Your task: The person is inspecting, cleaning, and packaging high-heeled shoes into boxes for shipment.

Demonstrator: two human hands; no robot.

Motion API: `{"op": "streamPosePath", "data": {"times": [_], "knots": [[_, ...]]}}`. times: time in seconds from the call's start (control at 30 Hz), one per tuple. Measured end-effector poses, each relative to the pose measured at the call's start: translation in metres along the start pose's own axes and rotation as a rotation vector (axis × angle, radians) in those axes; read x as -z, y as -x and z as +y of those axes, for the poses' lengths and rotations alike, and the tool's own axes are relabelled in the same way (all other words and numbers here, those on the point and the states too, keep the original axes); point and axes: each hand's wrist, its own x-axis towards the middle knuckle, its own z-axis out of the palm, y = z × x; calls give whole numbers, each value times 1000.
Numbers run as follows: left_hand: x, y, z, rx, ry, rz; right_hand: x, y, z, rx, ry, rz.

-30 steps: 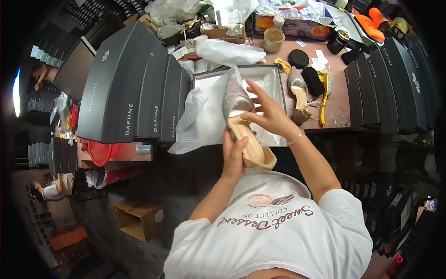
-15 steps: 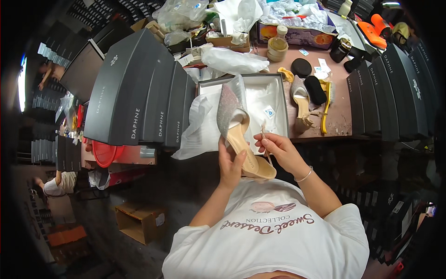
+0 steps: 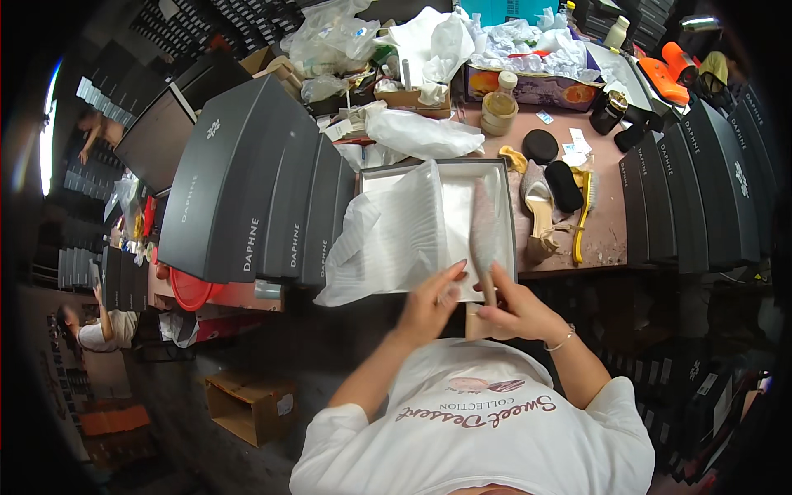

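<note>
A glittery pink-grey high-heeled shoe (image 3: 485, 223) is turned on its side above the right part of an open shoebox (image 3: 509, 190). My right hand (image 3: 518, 309) is closed around its heel end, with the pale block heel (image 3: 476, 323) showing below the fingers. Just to the left of the shoe is my left hand (image 3: 429, 307), its fingers smeared by motion, so I cannot make out what they hold, if anything. White tissue paper (image 3: 388, 235) spills over the box's left side. A matching shoe (image 3: 539, 202) lies on the table to the right.
Dark shoeboxes stand upright on the left (image 3: 231, 181) and right (image 3: 701, 181). Beside the second shoe lie a black oblong pad (image 3: 563, 186) and a yellow-handled brush (image 3: 582, 223). Behind them are a jar (image 3: 499, 111) and a carton of crumpled paper (image 3: 536, 87). A cardboard box (image 3: 247, 404) sits on the floor.
The shoe has turned onto its side and shifted right. My right hand has let go of the strap and now holds the shoe; my left hand has come off it.
</note>
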Motion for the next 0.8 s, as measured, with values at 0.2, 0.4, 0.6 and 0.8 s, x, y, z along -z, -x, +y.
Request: {"op": "streamPosePath", "data": {"times": [0.2,0.4,0.6,0.8], "knots": [[48,-166,10,-405,-611,235,44,27,17,-7,-380,238],[13,-307,-73,-244,-1305,44,53,33,23,-52,-446,229],[65,-316,-63,-230,-560,139,73,42,19,31,-482,375],[82,-194,36,-77,356,94,78,3,5,311,-556,371]]}}
